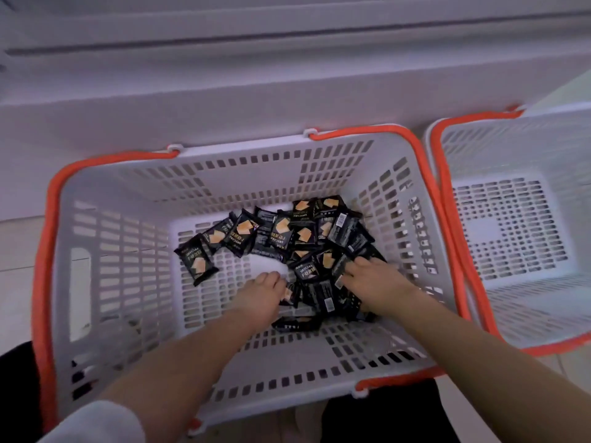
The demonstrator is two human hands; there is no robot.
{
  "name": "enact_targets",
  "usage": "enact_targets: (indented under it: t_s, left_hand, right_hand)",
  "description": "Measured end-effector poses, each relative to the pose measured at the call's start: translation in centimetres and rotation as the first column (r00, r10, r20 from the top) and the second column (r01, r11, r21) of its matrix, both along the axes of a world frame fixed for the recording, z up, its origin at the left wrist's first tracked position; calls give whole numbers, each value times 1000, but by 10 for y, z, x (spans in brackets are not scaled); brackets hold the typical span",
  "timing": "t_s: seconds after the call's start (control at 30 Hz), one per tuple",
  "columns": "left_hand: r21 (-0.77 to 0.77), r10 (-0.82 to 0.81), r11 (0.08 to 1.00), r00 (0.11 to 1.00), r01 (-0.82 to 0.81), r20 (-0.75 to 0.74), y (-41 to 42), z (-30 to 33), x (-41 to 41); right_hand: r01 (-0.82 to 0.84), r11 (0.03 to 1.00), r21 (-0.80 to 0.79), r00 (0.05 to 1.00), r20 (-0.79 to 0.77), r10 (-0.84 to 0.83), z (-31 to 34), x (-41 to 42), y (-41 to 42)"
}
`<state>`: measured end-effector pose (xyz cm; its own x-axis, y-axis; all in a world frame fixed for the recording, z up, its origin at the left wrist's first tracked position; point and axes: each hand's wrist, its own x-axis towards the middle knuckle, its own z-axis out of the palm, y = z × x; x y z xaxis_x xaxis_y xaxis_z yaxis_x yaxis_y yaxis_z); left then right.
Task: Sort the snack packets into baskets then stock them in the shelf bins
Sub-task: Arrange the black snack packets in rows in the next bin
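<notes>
Against pale shelving, both hands reach into the white slotted plastic basket with orange handles [105,251]: left hand [260,297] and right hand [371,282], fingers curled into the black crinkly snack packets [287,238], should scoop the 5 o'clock heap together, leaving 9 o'clock strays for later.

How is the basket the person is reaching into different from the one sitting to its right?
The near basket holds a pile of black snack packets, while the right basket shows only its bare slotted floor. Both hands, the left hand and right hand, are down in the near basket; none reaches the right one. Both are white slotted plastic with orange handles.
</notes>
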<state>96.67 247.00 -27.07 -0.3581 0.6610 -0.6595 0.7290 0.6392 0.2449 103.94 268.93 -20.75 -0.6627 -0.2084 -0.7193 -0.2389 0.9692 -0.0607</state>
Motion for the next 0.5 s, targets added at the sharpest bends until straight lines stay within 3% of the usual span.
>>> enact_targets:
  t_s: [0.17, 0.27, 0.33, 0.4, 0.5]
  left_hand:
    - [-51, -14, 999, 993, 8, -116, 8, -24, 3]
    - [-52, -48, 998, 987, 41, -154, 9, -32, 3]
    - [-35, -33, 999, 990, 29, -136, 7, -33, 1]
    - [-6, 55, 998, 996, -55, -68, 1, -30, -1]
    - [13, 339, 940, 937, -341, 82, -12, -18, -6]
  right_hand:
    - [-61, 998, -19, 998, 2, 61, 4, 1, 4]
    - [4, 997, -81, 1000, -2, -4, 9, -4, 2]
    - [180, 965, -190, 983, 5, -183, 13, -6, 2]
    - [423, 845, -327, 900, 40, -435, 18, -6, 3]
    - [609, 671, -423, 744, 10, -668, 17, -8, -5]
